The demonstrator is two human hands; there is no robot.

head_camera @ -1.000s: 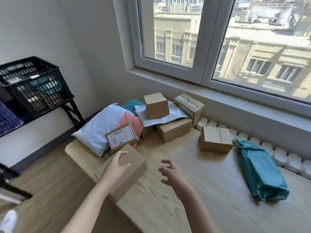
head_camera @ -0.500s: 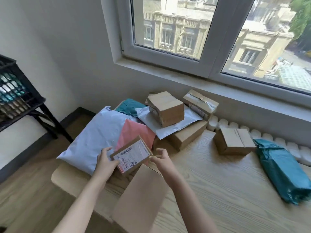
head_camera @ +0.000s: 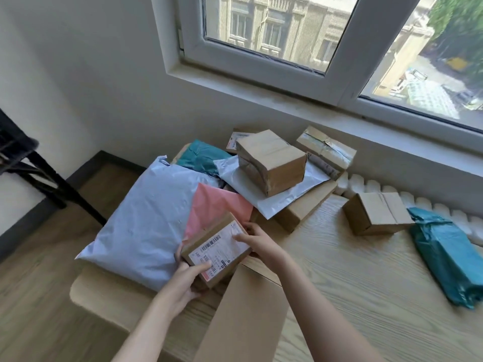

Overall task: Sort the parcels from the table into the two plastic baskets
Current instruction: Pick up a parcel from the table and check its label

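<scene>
A small cardboard box with a white shipping label (head_camera: 218, 250) lies tilted on the pile at the table's near left. My left hand (head_camera: 187, 279) grips its near left corner, thumb on the label. My right hand (head_camera: 257, 241) holds its far right end, fingers curled over the edge. Under it lie a pink mailer (head_camera: 217, 207) and a large pale blue mailer (head_camera: 146, 226). A long flat cardboard box (head_camera: 245, 317) lies just below my hands. Behind sit a taped brown box (head_camera: 271, 160) on a white mailer (head_camera: 282, 192), and more boxes. The baskets are out of view.
A wooden table (head_camera: 352, 283) stands under the window. A brown box (head_camera: 376, 215) and a teal bag (head_camera: 449, 254) lie at its right, by a white radiator (head_camera: 418, 202). A black stand (head_camera: 39, 173) is at the left over wooden floor.
Both hands left the long flat box, reached forward and took hold of the labelled small box. The view swung right and down, so the black basket went out of sight.
</scene>
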